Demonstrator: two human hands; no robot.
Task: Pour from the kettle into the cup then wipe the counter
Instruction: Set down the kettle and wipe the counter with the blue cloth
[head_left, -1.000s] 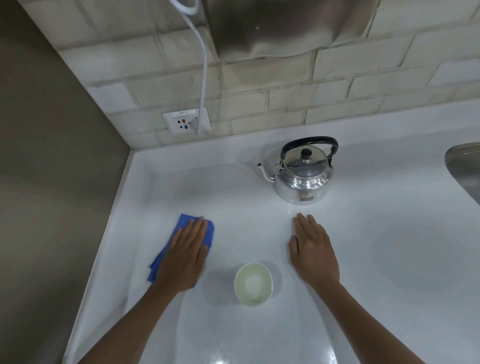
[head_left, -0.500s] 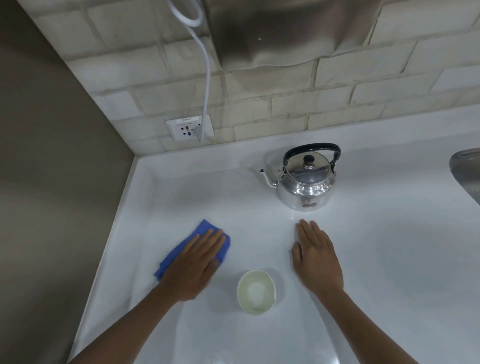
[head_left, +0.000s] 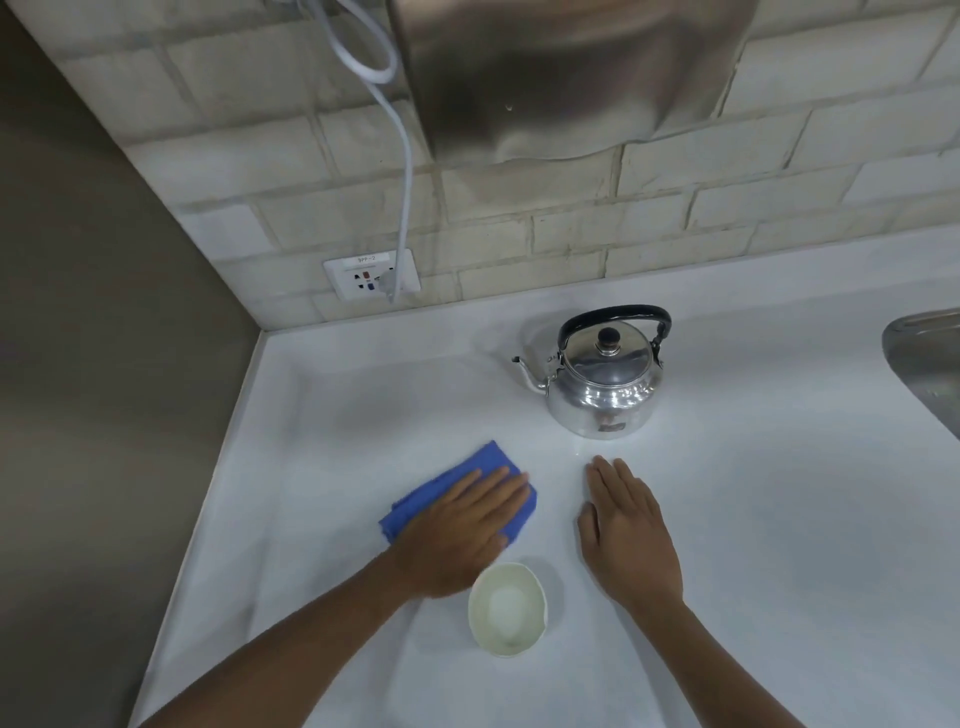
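A shiny steel kettle (head_left: 605, 389) with a black handle stands upright at the back of the white counter (head_left: 779, 519), spout pointing left. A pale cup (head_left: 508, 609) with liquid in it sits near the front, between my arms. My left hand (head_left: 457, 530) lies flat on a folded blue cloth (head_left: 415, 499), pressing it onto the counter just left of and behind the cup. My right hand (head_left: 626, 530) rests flat on the bare counter right of the cup, fingers together, holding nothing.
A steel sink (head_left: 930, 364) edge shows at the far right. A wall socket (head_left: 371, 273) with a white cable (head_left: 405, 171) plugged in sits on the tiled back wall. A steel hood (head_left: 561, 78) hangs overhead. A brown wall bounds the counter's left side.
My left hand has slid the blue cloth to the right across the counter, closer to the cup. My right hand and the kettle have stayed put; the view has tilted up slightly.
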